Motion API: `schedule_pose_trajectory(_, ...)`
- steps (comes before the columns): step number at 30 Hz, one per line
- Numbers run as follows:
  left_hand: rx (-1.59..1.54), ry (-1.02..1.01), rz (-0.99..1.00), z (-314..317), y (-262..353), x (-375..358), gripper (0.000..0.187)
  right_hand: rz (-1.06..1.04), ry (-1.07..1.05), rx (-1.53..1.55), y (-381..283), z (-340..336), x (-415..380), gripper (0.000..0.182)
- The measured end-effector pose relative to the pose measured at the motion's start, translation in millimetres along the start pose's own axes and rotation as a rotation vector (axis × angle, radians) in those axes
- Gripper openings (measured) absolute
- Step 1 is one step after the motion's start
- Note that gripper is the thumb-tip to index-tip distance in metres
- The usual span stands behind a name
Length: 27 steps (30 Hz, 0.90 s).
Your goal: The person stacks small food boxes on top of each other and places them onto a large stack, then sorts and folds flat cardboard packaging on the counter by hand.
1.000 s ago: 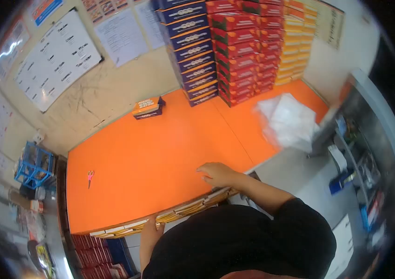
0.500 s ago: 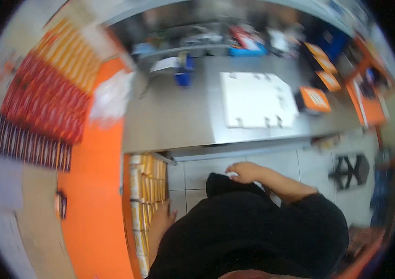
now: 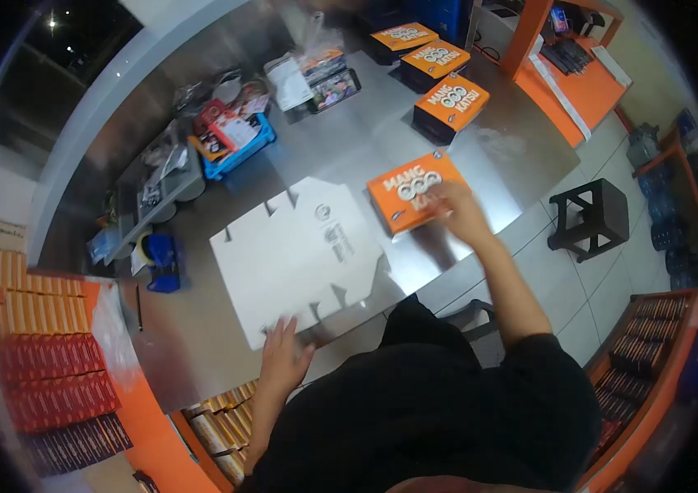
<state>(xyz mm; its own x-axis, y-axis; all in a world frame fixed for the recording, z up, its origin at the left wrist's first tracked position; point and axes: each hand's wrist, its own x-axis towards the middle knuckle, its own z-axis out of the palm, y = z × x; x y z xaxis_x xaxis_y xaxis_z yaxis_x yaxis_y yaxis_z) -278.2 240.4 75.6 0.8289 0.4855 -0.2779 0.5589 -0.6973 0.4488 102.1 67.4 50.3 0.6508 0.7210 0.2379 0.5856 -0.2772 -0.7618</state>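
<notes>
My right hand (image 3: 457,209) reaches over the metal table and touches the top of an orange box (image 3: 406,182) lettered "MANG KATSU"; its fingers are blurred and partly curled. On the near left corner of a flat white cardboard sheet (image 3: 283,255) rests my left hand (image 3: 283,353), fingers spread. The sheet has slots along its edges and dark print on its right part. It lies just left of the orange box.
Three more orange boxes (image 3: 451,100) line the table's (image 3: 521,164) far right. A blue tray (image 3: 238,152) of packets and a blue tape dispenser (image 3: 160,259) stand to the left. A black stool (image 3: 599,215) is on the floor at right; stacked cartons (image 3: 53,357) are at far left.
The view has turned right and come nearer the table. My right hand has gone from beside my body to the orange box, and my left hand from the yellow cartons to the white sheet.
</notes>
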Motion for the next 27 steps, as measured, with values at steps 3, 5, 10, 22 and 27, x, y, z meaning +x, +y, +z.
schedule_pose_trajectory(3, 0.016, 0.016, 0.293, -8.1, 78.5, 105.9, 0.069, 0.106, 0.194, -0.398, 71.3, -64.6, 58.7, 0.024)
schedule_pose_trajectory(5, 0.044, -0.068, 0.399, -10.2, 132.9, 159.5, 0.072, 0.097, 0.191, -0.456, 101.8, -87.1, 89.4, 0.027)
schedule_pose_trajectory(10, 0.081, -0.076, 0.53, 7.4, 182.5, 218.1, 0.075, 0.054, 0.134, -0.686, 138.6, -89.5, 138.1, 0.034)
schedule_pose_trajectory(22, 0.059, -0.063, 0.507, 27.1, 140.8, 248.6, 0.085, -0.158, 0.056, -0.795, 118.0, -85.1, 164.1, 0.021)
schedule_pose_trajectory(27, -0.08, -0.021, 0.434, 22.5, 139.1, 253.0, 0.088, -0.439, 0.024, -0.744, 18.5, -96.8, 174.6, 0.024)
